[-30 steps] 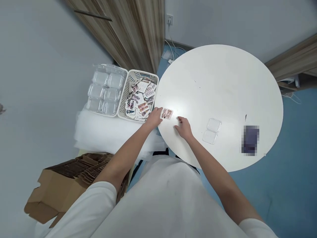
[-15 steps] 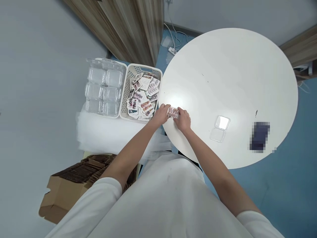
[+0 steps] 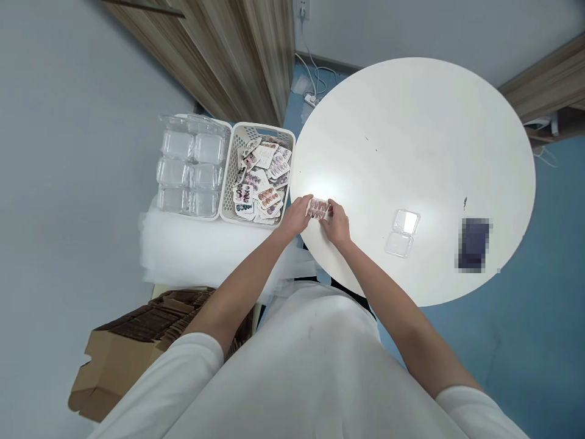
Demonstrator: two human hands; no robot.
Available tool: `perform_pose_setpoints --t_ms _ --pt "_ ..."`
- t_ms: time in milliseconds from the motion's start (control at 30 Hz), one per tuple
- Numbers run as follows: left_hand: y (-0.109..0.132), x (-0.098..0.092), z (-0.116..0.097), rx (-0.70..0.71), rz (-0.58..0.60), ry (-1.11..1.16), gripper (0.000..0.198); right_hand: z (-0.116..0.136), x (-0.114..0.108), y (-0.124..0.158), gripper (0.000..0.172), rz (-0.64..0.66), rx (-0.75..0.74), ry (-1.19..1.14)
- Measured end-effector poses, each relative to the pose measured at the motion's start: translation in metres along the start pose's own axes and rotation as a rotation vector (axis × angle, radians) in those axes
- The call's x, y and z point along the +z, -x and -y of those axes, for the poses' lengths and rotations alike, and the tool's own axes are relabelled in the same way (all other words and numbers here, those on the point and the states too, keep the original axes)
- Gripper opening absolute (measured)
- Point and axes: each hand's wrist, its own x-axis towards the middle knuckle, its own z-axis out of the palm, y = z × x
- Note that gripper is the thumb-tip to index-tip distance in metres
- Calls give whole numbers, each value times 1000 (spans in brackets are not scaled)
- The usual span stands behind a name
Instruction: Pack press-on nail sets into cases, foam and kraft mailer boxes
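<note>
A small card of press-on nails (image 3: pixel 318 209), pinkish on white, is held between both hands over the near left edge of the round white table (image 3: pixel 420 134). My left hand (image 3: pixel 297 216) grips its left side, and my right hand (image 3: pixel 337 223) pinches its right side. Just left of them, a white perforated basket (image 3: pixel 227 183) holds a heap of similar nail cards (image 3: pixel 262 174). Out to the right, a clear plastic case (image 3: pixel 402 233) lies opened flat on the table.
Stacked clear plastic boxes (image 3: pixel 192 164) fill a second white basket at the left. White foam wrap (image 3: pixel 192 250) lies below it, above an open cardboard box (image 3: pixel 121 356). A blurred dark object (image 3: pixel 474 244) rests on the table's right. A power strip (image 3: pixel 311 99) is on the floor.
The nail card has tilted so its rows of nails show more plainly between my hands. My view has shifted slightly, and both hands still hold the card.
</note>
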Motion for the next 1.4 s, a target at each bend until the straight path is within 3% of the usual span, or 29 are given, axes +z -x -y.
perform_pose_setpoints --t_ms 200,400,700,933,1167,1400 --pt "9 4 -13 56 11 109 60 -12 -15 17 69 -6 -68 -101" --pt "19 20 -36 158 11 145 62 -32 -35 43 68 -49 -88 -81" --pt "30 61 -101 267 112 97 59 -81 -100 97 66 -18 -55 -75" --pt "33 99 -147 264 225 3 59 -131 -142 131 63 22 -10 -20" --pt "18 128 -167 257 188 -95 59 -164 -159 127 62 13 -17 -13" --pt "0 140 -174 204 177 -133 61 -180 -162 109 63 31 7 16"
